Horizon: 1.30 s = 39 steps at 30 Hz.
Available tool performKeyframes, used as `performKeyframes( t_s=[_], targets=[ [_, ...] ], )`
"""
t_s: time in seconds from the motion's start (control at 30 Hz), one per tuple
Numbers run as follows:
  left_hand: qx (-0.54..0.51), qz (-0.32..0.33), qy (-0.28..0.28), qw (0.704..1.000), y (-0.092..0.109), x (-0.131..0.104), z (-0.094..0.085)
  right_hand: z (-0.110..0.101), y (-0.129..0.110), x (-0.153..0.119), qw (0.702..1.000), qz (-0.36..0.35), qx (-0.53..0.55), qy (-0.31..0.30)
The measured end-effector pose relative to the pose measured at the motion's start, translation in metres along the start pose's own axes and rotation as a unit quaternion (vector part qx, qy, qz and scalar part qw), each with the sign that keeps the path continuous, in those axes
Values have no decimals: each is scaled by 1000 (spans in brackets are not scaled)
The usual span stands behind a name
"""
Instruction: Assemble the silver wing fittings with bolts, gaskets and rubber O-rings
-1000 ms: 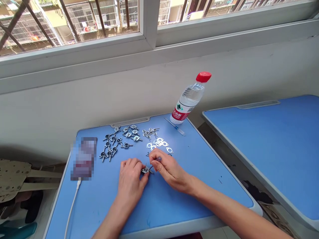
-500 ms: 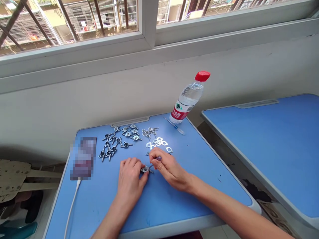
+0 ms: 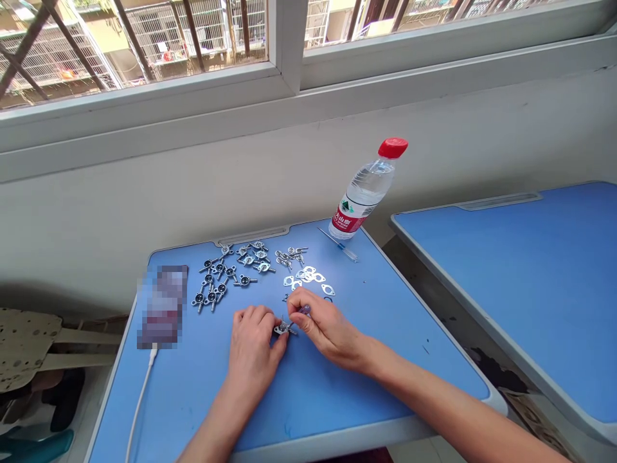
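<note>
My left hand rests on the blue table with thumb and fingers pinched around a small metal flanged fitting, which has a thin pin standing up from it. Closed around a screwdriver with a purplish handle, my right hand holds the tool tilted, its thin shaft reaching down to the fitting. The exact spot where the tip touches is too small to make out. Just beyond my right hand lie several flat oval metal plates and tiny dark pieces, partly hidden by the fingers.
Several similar metal fittings lie at the back left, with smaller metal pieces beside them. A water bottle and a thin blue-and-clear tool are at the back right. A blurred phone-like object with a white cable lies left.
The screwdriver handle has shifted slightly left and down in my right hand. My left hand stays on the fitting.
</note>
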<state>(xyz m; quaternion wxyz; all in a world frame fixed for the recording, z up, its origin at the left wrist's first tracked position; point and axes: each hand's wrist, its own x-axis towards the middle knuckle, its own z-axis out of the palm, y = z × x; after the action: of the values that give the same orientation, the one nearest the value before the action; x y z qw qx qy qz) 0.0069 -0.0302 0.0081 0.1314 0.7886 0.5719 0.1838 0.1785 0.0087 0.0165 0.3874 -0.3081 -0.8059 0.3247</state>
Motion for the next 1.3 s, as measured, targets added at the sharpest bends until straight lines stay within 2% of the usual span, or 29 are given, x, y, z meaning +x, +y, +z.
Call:
performKeyframes(
  t_s=[0.23,0.47,0.8,1.03,1.17,1.3],
  targets=[
    [-2,-1,2,1000,1,1,-1,6,6,-1,996,-80,-38,22],
    [-5,2,12,1000,0,0,0,-7,-5,2,996,-60,-55,-39],
    [9,1,6,1000,1,0,0,-3,1,2,987,-132,-76,46],
    [-3,2,9,1000,1,0,-1,-11,-7,2,992,-105,-68,18],
    [7,5,11,1000,1,0,-1,-7,-5,2,989,-128,-60,51],
    [14,5,15,1000,1,0,-1,-4,0,1,981,-148,-100,70]
  ],
)
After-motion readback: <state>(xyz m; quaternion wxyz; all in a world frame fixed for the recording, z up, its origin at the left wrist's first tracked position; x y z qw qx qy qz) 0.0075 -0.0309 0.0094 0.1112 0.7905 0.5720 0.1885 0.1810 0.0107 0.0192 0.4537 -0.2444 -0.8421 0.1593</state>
